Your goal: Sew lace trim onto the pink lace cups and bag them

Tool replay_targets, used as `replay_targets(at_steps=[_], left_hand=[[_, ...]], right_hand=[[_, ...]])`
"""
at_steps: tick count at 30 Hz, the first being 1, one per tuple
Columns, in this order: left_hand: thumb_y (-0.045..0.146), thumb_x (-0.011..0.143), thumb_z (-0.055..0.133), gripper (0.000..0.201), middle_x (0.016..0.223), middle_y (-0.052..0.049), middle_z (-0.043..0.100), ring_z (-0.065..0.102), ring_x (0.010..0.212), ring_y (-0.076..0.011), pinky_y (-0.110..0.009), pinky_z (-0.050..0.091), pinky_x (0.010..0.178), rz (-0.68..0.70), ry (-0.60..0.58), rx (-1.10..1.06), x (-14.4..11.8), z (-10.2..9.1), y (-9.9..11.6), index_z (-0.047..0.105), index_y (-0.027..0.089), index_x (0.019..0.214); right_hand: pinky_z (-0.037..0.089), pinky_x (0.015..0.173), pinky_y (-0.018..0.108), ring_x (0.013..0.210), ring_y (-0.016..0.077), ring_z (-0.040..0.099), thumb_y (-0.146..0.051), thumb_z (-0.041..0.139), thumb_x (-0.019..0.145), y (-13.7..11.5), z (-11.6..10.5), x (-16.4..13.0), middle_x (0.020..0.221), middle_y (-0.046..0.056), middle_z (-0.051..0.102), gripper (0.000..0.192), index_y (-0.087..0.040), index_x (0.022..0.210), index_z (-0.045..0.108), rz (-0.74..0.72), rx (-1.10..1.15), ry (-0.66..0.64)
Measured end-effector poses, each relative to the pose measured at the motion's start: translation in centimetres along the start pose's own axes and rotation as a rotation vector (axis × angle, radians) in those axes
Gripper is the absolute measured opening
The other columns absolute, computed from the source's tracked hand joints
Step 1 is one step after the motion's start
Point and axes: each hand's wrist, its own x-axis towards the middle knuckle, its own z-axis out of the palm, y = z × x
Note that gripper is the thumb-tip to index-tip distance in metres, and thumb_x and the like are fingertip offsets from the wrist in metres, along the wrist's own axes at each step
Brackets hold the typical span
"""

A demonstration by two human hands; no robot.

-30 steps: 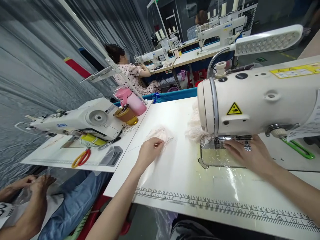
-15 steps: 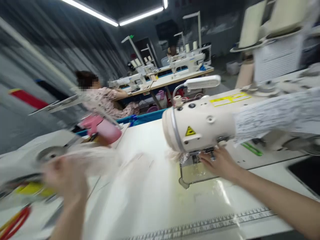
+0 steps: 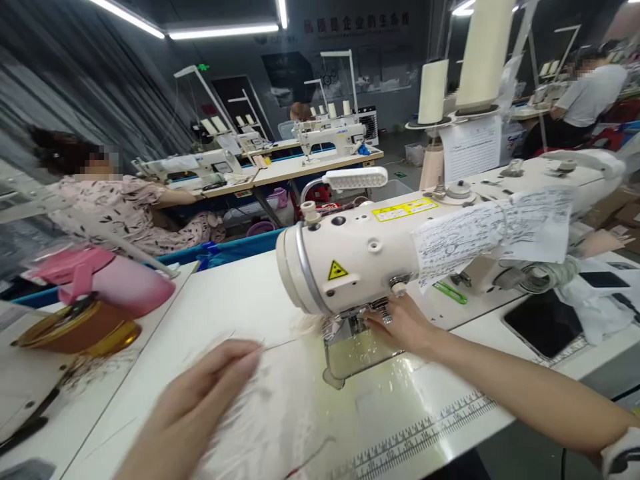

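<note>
Low in the view, my left hand has its thumb and fingers pinched together at the upper edge of a sheer white fabric with a frayed, lacy look. A thin thread runs from these fingers toward the needle area. My right hand reaches under the head of a white sewing machine. Its fingers are bent in close beside the presser foot, fingertips partly hidden by the metal parts. What they hold, if anything, does not show. A small pale tuft of fabric lies left of the foot.
A ruler tape runs along the table's front. To the right are a black phone and green thread snips. A pink bottle and a brown tape roll stand left. Co-workers sit at left and far right.
My left hand has come right and down from the far left, bringing the white fabric nearer the machine. My right hand stays by the presser foot. The view has swung right.
</note>
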Motion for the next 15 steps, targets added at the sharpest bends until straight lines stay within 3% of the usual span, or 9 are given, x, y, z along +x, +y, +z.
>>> replay_targets(at_steps=[3, 5, 7, 9, 12, 15], left_hand=[[0.047, 0.091, 0.043, 0.034, 0.078, -0.002, 0.066, 0.062, 0.073, -0.0184, -0.026, 0.049, 0.058, -0.084, -0.247, -0.11, 1.5, 4.9, 0.9, 0.062, 0.02, 0.084], [0.041, 0.094, 0.039, 0.033, 0.08, -0.002, 0.067, 0.062, 0.069, -0.0177, -0.027, 0.048, 0.057, -0.045, -0.298, 0.02, 2.3, 7.6, 0.2, 0.063, 0.02, 0.088], [0.034, 0.095, 0.039, 0.029, 0.09, -0.005, 0.069, 0.063, 0.073, -0.0205, -0.032, 0.049, 0.059, 0.062, -0.159, 0.312, 2.2, 9.3, -0.6, 0.063, 0.018, 0.098], [0.027, 0.095, 0.041, 0.026, 0.098, -0.008, 0.068, 0.064, 0.081, -0.0221, -0.035, 0.052, 0.065, 0.26, -0.027, 0.507, 1.5, 10.3, -0.9, 0.063, 0.016, 0.102], [0.021, 0.094, 0.043, 0.024, 0.105, -0.009, 0.068, 0.064, 0.092, -0.0206, -0.034, 0.056, 0.074, 0.545, -0.01, 0.562, 0.3, 11.4, -0.2, 0.064, 0.013, 0.104], [0.024, 0.094, 0.043, 0.033, 0.119, -0.012, 0.064, 0.061, 0.107, -0.0235, -0.036, 0.055, 0.086, 0.661, 0.005, 0.611, -0.3, 12.8, 0.1, 0.06, 0.007, 0.116]], right_hand=[[0.041, 0.085, 0.039, 0.076, 0.0197, 0.059, -0.023, 0.054, 0.091, 0.3, 0.0, -0.2, 0.067, 0.005, 0.066, 0.018, -0.02, 0.091, 0.072, -0.015, -0.025, -0.008], [0.042, 0.081, 0.039, 0.071, 0.02, 0.058, -0.023, 0.051, 0.092, 0.5, 0.1, -0.4, 0.064, 0.005, 0.064, 0.022, -0.019, 0.088, 0.073, -0.01, -0.066, 0.003], [0.042, 0.08, 0.039, 0.068, 0.0201, 0.058, -0.02, 0.049, 0.091, 0.7, 0.2, -0.6, 0.065, 0.006, 0.065, 0.024, -0.018, 0.085, 0.072, -0.007, -0.1, 0.026], [0.042, 0.077, 0.038, 0.064, 0.0191, 0.056, -0.016, 0.047, 0.089, 0.6, 0.1, -0.6, 0.065, 0.005, 0.064, 0.025, -0.017, 0.084, 0.072, -0.039, -0.123, 0.057], [0.04, 0.067, 0.031, 0.056, 0.0149, 0.05, -0.009, 0.045, 0.086, -0.1, -0.6, -0.5, 0.065, 0.002, 0.063, 0.027, -0.018, 0.087, 0.07, -0.13, -0.104, 0.102], [0.036, 0.063, 0.028, 0.061, 0.0118, 0.052, -0.004, 0.044, 0.084, -1.1, -1.3, -0.3, 0.078, 0.0, 0.066, 0.027, -0.017, 0.084, 0.068, -0.241, -0.051, 0.096]])
